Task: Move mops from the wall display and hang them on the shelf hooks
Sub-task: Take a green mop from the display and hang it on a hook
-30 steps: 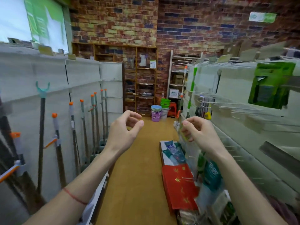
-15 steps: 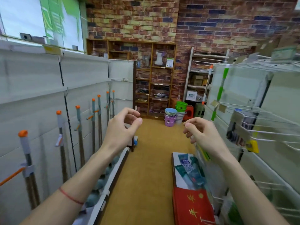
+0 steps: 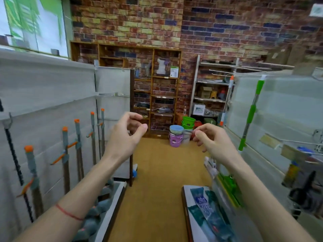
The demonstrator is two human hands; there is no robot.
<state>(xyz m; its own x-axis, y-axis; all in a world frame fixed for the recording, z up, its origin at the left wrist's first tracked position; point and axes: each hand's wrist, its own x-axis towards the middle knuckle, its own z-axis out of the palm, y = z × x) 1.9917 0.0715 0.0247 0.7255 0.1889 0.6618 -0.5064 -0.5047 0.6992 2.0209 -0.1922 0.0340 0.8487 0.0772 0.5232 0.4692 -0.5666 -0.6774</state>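
Standing upright at 9 o'clock, five orange-capped mops (image 3: 78, 147) line the wall; left hand (image 3: 125, 137) and right hand (image 3: 212, 143) fingers curl loosely, holding nothing.

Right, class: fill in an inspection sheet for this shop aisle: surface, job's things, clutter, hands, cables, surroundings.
Surface: brown aisle floor, bare down the middle.
Job's things: orange-capped mops hang in a row on the left wall display; a green-handled mop hangs on the right shelf.
Clutter: stacked buckets at the far end; packaged goods low on the right.
Hands: left hand and right hand raised, loosely curled, holding nothing.
Cables: nothing seen.
Surroundings: brick wall, wooden shelving.
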